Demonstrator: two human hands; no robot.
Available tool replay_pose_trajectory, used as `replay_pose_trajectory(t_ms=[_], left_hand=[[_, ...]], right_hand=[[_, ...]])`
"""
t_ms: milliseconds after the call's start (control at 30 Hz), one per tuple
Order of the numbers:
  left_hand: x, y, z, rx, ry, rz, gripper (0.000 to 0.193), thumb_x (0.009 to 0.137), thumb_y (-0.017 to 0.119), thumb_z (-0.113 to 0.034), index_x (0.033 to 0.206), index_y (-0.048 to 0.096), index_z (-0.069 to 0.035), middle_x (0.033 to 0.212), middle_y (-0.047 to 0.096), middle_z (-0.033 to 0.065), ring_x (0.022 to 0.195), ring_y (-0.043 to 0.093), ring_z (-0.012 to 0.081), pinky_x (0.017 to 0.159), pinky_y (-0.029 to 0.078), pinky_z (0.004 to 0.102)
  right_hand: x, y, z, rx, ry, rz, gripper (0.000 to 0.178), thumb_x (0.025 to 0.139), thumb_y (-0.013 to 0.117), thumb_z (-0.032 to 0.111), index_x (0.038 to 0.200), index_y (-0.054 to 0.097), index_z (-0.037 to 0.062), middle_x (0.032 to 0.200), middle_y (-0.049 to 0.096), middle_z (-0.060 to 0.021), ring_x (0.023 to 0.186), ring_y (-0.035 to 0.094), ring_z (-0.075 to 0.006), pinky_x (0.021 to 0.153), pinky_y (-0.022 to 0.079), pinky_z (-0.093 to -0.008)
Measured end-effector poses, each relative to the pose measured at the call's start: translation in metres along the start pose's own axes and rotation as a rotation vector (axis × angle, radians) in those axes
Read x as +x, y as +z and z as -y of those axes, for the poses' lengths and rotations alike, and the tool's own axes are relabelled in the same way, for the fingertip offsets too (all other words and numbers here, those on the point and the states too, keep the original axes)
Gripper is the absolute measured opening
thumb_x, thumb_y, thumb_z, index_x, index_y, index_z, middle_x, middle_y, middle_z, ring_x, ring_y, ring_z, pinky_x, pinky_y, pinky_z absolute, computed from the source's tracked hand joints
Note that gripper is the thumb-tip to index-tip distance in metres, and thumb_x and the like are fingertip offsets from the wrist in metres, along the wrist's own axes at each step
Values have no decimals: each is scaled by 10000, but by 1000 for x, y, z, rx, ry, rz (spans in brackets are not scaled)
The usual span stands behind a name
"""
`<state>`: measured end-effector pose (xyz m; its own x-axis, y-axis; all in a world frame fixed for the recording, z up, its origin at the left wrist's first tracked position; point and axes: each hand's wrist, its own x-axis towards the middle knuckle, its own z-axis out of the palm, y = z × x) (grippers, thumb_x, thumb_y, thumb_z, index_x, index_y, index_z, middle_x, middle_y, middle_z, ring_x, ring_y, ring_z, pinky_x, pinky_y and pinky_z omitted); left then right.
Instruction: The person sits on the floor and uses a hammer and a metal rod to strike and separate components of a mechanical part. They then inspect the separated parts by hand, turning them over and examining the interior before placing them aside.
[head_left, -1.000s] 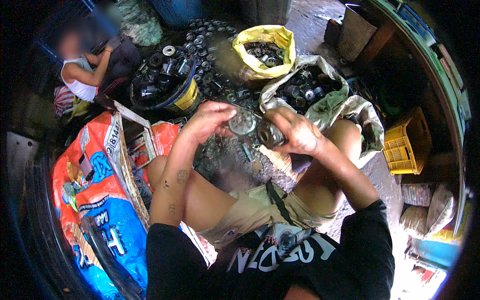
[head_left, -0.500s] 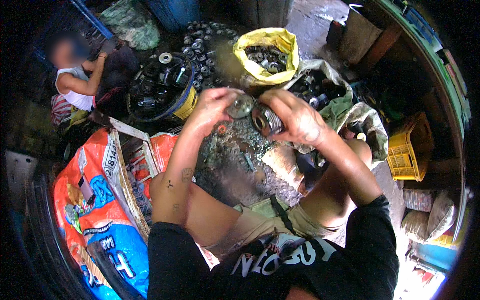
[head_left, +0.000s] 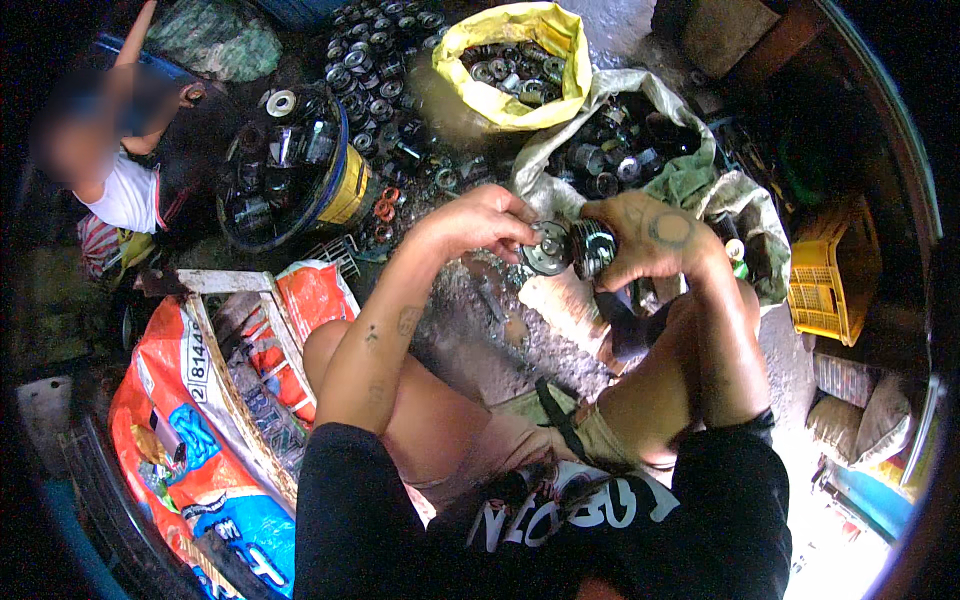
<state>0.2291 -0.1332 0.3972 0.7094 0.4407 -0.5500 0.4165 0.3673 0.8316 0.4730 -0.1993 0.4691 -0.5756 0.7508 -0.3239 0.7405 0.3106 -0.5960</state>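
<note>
My left hand [head_left: 488, 222] pinches the edge of a round, flanged metal disc [head_left: 545, 250], its flat face turned up. Curled around a dark ribbed metal cylinder [head_left: 594, 250] is my right hand [head_left: 648, 238], fingers over its far side. The two parts are held close side by side above the ground between my knees; whether they touch I cannot tell. My palms and part of the cylinder are hidden.
A blue-rimmed yellow tub [head_left: 352, 188] of dark metal parts stands left; loose round parts [head_left: 375, 75] cover the floor behind. Ahead are a yellow sack [head_left: 450, 75] and pale sack [head_left: 540, 165] of parts. A yellow crate [head_left: 830, 290] stands right; a person [head_left: 125, 205] sits left.
The cylinder has turned, so its holed end no longer faces me. The piece in my left hand now shows a flat face. The person at left has raised an arm; the whole view has shifted.
</note>
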Motion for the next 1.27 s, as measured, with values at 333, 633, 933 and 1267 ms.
replay_pose_trajectory(t_ms=[333, 633, 933, 1267], left_hand=[[78, -23, -6, -363, 64, 103, 185, 890, 660, -150, 1015, 639, -15, 845, 657, 41, 703, 659, 142, 677, 607, 351], [96, -43, -57, -434, 333, -372, 258, 918, 644, -187, 1118, 632, -24, 1011, 669, 46, 860, 645, 128, 769, 583, 317], [-24, 32, -95, 619, 986, -475, 164, 829, 720, -104, 992, 732, -95, 919, 645, 45, 829, 619, 135, 682, 495, 271], [-79, 29, -60, 849, 1022, -537, 206, 743, 759, -90, 946, 721, -85, 893, 620, 71, 818, 633, 232, 715, 528, 329]], right_hand=[[-33, -41, -29, 324, 284, -863, 651, 616, 841, 239, 1158, 589, -20, 997, 693, -149, 926, 656, -213, 852, 501, -323], [-34, -33, -49, 209, 265, -641, 742, 609, 841, 252, 1237, 556, -23, 1008, 683, -199, 954, 666, -282, 853, 506, -366], [-12, -28, -14, 380, -131, -627, 733, 575, 880, 246, 1192, 568, 3, 1082, 660, -106, 1010, 620, -201, 932, 467, -341], [9, 2, 22, 363, -195, -309, 774, 552, 890, 258, 1203, 564, -3, 1034, 668, -117, 965, 632, -198, 871, 484, -340]])
